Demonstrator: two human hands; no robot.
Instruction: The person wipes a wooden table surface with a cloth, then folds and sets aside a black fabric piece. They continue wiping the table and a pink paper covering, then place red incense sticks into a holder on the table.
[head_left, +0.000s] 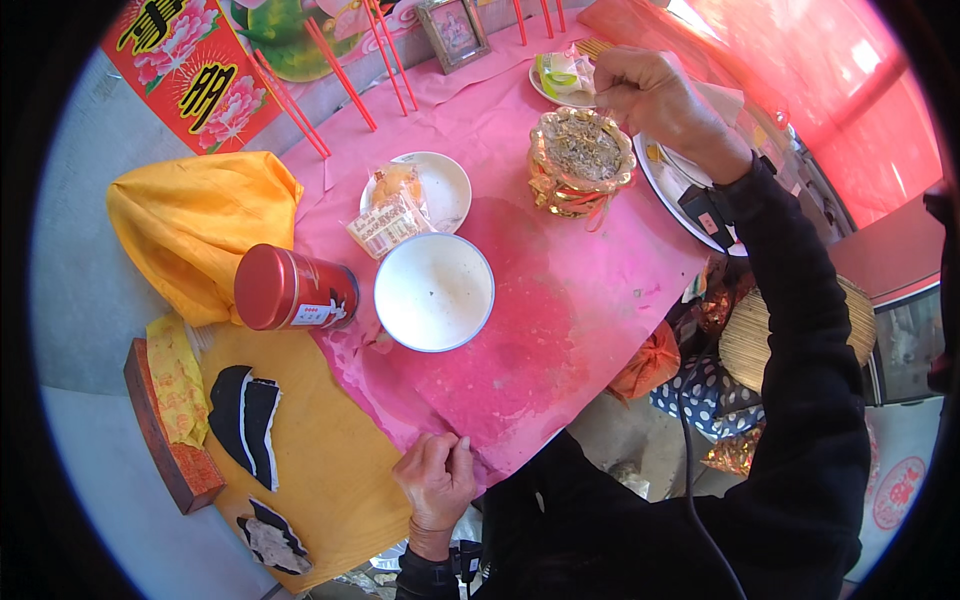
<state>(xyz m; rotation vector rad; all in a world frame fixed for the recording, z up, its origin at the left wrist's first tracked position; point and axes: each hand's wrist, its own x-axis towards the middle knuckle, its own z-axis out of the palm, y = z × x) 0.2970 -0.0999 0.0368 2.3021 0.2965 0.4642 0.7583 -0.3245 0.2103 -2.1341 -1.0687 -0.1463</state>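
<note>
My left hand (442, 476) is closed at the near edge of the pink tablecloth (480, 375), its fingers gripping the cloth's edge. Raised at the far right, my right hand (649, 94) is beside a gold incense burner (581, 154) filled with ash; its fingertips are pinched together, and whether something thin is between them cannot be made out. A small white plate with a wrapped snack (566, 73) lies just behind those fingers. Between the hands stands a white bowl (434, 292), next to a plate (450, 191) holding wrapped pastries (394, 214).
A red tin (296, 289) and yellow cloth (210, 217) are at left, near black fabric pieces (247, 427) and a wooden block (195, 480). Red sticks (341, 75) and a framed picture (452, 31) line the back. A large plate (660, 180) sits under my right forearm; a cable hangs beside me.
</note>
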